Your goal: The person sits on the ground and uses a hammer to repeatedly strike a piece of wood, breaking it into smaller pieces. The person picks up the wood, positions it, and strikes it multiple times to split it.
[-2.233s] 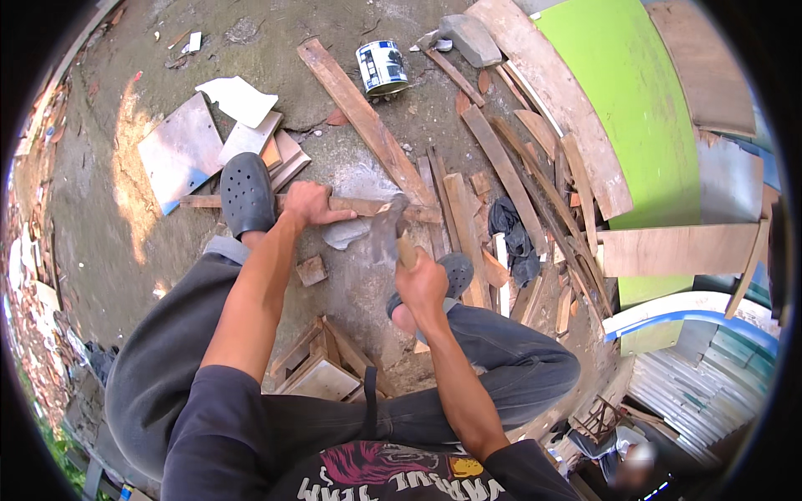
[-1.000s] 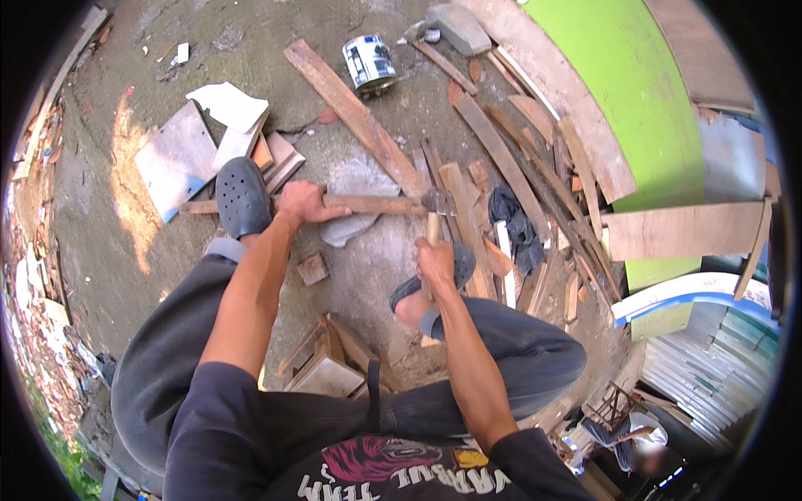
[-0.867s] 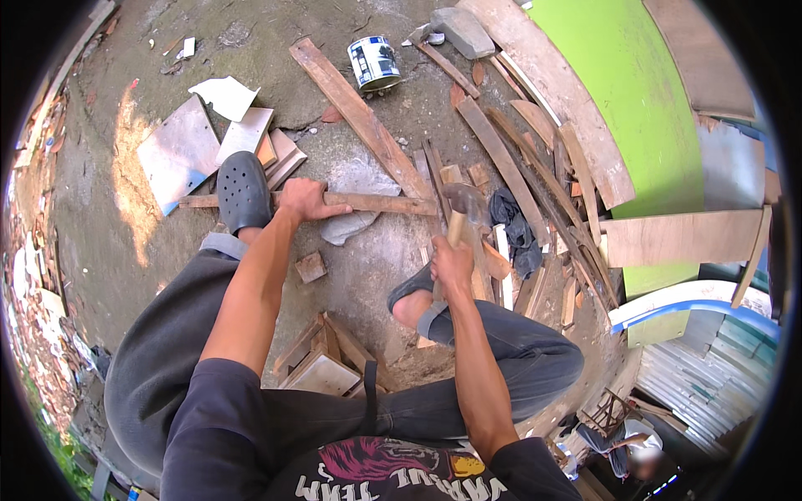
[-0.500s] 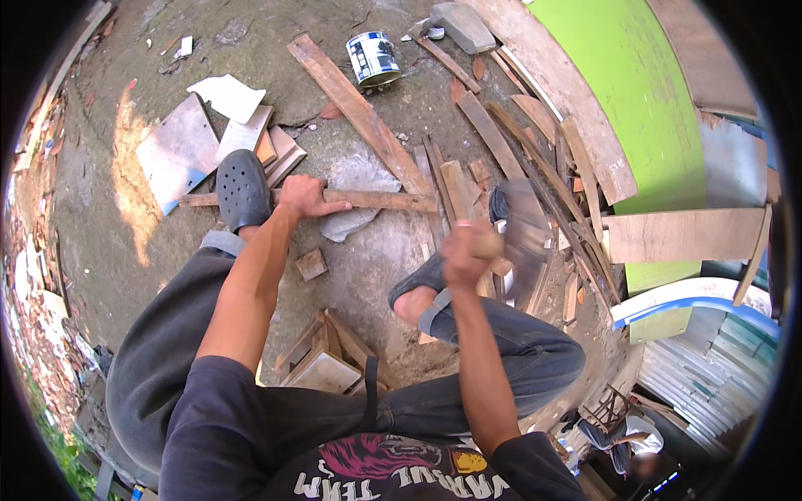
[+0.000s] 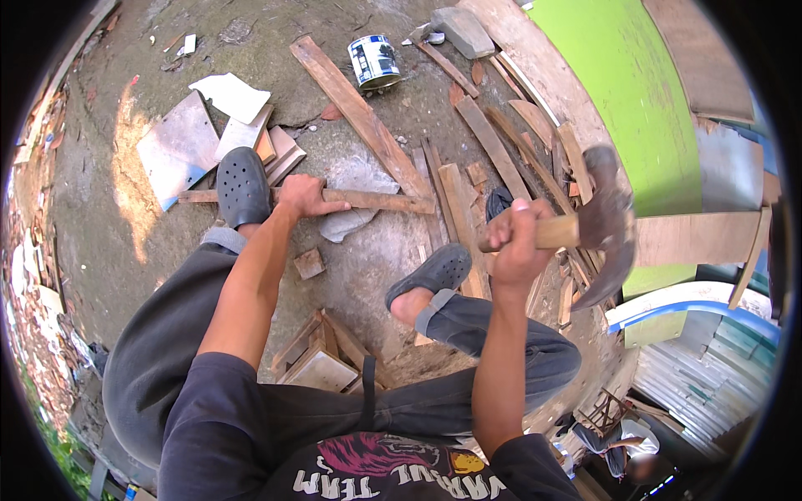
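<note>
An outdoor yard used as a rough woodworking spot, it seems: bare, dirt-stained ground [image 5: 267, 50] with litter [image 5: 25, 271] along its left edge and green foliage [image 5: 63, 451] at the near left corner, old planks [image 5: 359, 117] and offcuts [image 5: 309, 264] strewn about, a hammer [image 5: 599, 225] in hand, and large boards [image 5: 702, 58], a green panel [image 5: 643, 108] and corrugated sheets [image 5: 687, 401] along the right edge

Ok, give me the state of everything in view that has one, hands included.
Left hand: closed over the strip
Right hand: closed on the hammer
Hammer: held up, clear of the strip
Strip: lying across the stone, under left hand and left shoe
Left shoe: worn, over the strip
Right shoe: worn, apart from the strip
Black bundle: crumpled, partly hidden
Can: open or shut, cannot tell
</note>
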Demonstrator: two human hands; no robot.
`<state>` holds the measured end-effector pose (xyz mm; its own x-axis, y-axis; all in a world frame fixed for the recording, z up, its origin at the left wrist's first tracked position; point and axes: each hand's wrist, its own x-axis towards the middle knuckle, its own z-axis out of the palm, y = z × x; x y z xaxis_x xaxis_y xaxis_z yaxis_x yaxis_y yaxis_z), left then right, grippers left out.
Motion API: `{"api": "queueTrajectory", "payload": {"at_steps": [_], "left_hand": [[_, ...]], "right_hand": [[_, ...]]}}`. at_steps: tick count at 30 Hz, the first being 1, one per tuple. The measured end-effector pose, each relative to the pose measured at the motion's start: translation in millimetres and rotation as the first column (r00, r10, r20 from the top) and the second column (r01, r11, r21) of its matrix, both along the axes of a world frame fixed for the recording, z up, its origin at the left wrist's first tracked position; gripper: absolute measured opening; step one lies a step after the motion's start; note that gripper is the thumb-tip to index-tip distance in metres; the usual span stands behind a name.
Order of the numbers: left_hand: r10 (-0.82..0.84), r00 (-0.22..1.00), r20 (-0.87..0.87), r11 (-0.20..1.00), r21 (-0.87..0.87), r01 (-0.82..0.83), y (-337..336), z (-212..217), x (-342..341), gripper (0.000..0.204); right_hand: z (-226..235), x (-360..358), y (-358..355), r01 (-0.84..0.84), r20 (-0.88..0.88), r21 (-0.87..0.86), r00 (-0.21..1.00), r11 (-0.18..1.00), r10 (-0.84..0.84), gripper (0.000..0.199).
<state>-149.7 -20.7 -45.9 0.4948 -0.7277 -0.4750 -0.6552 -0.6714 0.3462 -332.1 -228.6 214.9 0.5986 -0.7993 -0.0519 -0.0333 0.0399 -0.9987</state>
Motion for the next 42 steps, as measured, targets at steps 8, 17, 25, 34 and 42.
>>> {"api": "queueTrajectory", "payload": {"at_steps": [8,17,25,34,42], "left_hand": [[-0.018,0.999,0.033,1.0,-0.013,0.019,-7,-2,1,0.096],[-0.019,1.0,-0.014,1.0,-0.007,0.018,-1,4,0,0.093],[-0.034,0.999,0.029,0.999,-0.022,0.035,-7,2,1,0.091],[-0.035,0.997,-0.064,0.991,0.126,0.042,-11,18,-2,0.097],[-0.037,0.994,0.104,0.988,0.152,0.021,-9,24,-13,0.102]], "right_hand": [[-165,-54,27,0.064,-0.721,0.26,0.676,0.963,0.15,0.026],[-45,-16,16,0.027,-0.004,0.089,1.0,0.996,-0.027,0.017],[-164,-70,51,0.03,-0.793,0.248,0.581,0.968,0.185,0.024],[-90,-40,40,0.148,-0.277,0.199,0.957,0.969,-0.089,0.025],[-177,-92,57,-0.205,-0.873,0.284,0.35,0.937,0.341,0.029]]}}
